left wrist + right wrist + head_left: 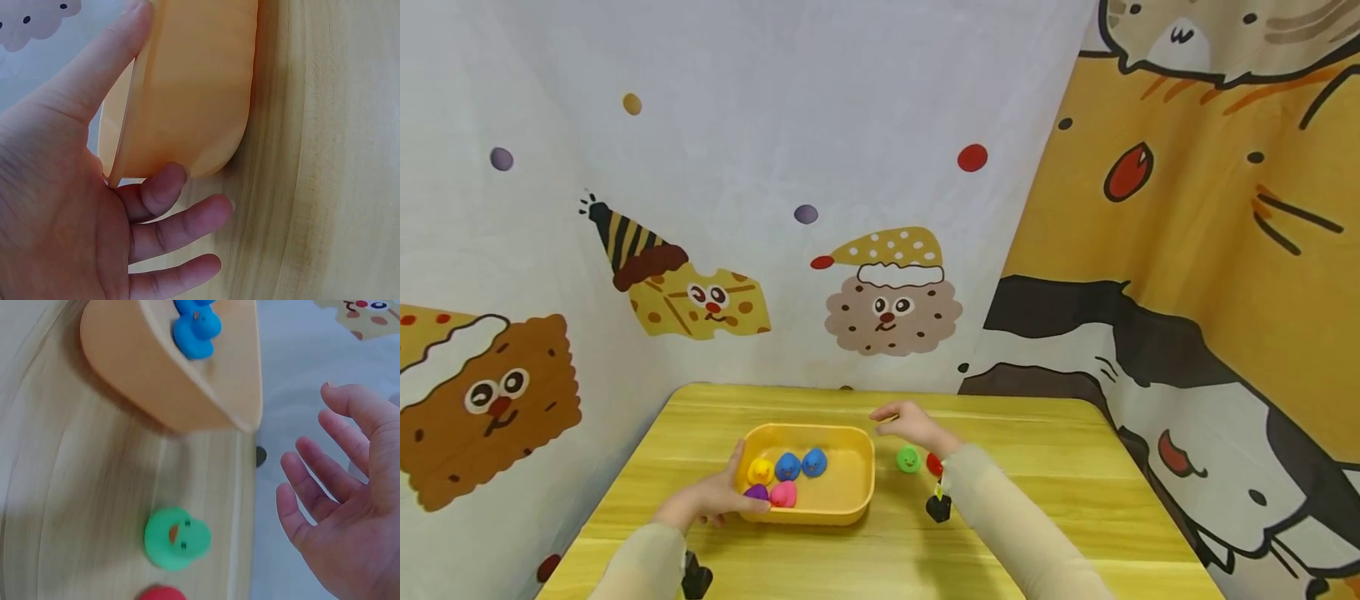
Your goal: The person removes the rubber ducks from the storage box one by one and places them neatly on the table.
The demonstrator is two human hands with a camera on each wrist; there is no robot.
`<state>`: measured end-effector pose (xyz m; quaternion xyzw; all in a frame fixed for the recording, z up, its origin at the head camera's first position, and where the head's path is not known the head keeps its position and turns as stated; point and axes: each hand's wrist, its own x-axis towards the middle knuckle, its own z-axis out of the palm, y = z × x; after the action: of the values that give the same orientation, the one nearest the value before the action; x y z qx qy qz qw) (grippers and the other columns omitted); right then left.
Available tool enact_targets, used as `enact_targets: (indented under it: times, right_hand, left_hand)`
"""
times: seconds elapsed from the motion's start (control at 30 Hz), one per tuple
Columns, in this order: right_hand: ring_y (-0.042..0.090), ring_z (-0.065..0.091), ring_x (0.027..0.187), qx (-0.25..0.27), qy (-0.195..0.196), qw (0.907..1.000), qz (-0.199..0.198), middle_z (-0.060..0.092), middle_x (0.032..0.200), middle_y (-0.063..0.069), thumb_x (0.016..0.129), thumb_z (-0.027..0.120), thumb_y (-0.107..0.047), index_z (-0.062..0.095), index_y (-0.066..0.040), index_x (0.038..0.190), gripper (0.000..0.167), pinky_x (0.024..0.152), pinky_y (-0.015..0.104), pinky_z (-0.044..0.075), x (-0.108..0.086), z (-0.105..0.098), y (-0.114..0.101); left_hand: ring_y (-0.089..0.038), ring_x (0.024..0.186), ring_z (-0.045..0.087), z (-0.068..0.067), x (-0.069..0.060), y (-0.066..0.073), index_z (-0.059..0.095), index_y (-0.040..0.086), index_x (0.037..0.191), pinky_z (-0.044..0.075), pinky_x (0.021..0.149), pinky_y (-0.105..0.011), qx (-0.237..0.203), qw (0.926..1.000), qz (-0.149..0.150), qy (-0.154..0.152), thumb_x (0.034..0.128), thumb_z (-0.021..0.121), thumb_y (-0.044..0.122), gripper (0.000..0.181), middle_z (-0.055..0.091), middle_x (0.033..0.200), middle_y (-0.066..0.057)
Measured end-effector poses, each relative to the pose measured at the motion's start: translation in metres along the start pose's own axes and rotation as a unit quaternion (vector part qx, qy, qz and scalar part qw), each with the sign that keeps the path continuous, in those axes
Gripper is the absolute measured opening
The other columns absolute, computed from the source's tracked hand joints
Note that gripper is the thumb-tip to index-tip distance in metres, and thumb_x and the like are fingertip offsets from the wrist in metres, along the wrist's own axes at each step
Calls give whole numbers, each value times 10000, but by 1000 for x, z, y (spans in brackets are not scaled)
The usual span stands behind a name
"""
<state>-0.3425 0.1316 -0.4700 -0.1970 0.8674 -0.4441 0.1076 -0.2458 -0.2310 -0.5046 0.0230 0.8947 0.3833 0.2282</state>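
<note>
A yellow-orange plastic tray [831, 517] stands on the table with several ducks inside: yellow [760, 472], two blue [814, 462], pink [784, 494] and purple [757, 492]. My left hand [707, 497] grips its left end; in the left wrist view one digit lies along the tray's rim [200, 81] and a curled finger touches its corner. Beyond the tray's right end, my right hand [913, 423] hovers with nothing in it, its fingers loosely bent and apart. Nearest below it is a green duck [908, 459], with a red one [934, 464] partly hidden by the right sleeve.
A small black object [938, 507] is by the right sleeve, another [697, 577] by the left sleeve. The wooden tabletop [1030, 533] reaches back to a printed cloth wall [737, 167], with more printed cloth on the right.
</note>
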Motion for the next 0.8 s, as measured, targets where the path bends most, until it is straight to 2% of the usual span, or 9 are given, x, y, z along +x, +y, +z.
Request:
enact_targets:
  times: [0.07,0.17,0.33,0.6,0.8]
  right_hand:
    - [253,583,1096,90,-75,9999,3,639,1208,141,862,711,-165,680,-48,1186,345,933,427,465,4,6,-3]
    - [234,587,1084,200,-198,9996,51,631,1221,126,867,715,-183,678,-67,1195,349,910,410,481,8,13,-7]
    - [190,608,1015,422,-284,9986,116,634,1207,124,871,715,-170,678,-84,1194,336,839,387,511,15,24,-10]
    - [212,602,1017,1032,-415,9935,222,583,1255,205,897,690,-143,633,-46,1243,364,880,499,483,20,47,-12]
    - [199,616,1019,1414,-353,9884,432,594,1256,175,900,689,-177,627,-47,1253,381,914,547,453,24,57,-19]
  left_hand:
    - [-209,487,448,0,0,0,-188,118,1522,344,446,-274,-12,10000,10,-17,749,806,482,1310,440,1297,-383]
    - [-204,484,434,0,0,-1,-187,108,1520,357,453,-273,-35,10000,47,-39,756,803,479,1304,375,1336,-421]
    - [-226,510,472,0,0,0,-195,105,1516,422,479,-301,-74,9999,113,-1,758,804,470,1307,292,1382,-448]
    - [-234,492,495,2,0,-2,-195,111,1518,373,453,-284,82,9999,105,92,740,812,486,1326,399,1316,-430]
    - [-198,454,418,3,2,-2,-174,135,1531,330,437,-274,-18,9998,9,172,716,825,491,1337,514,1233,-303]
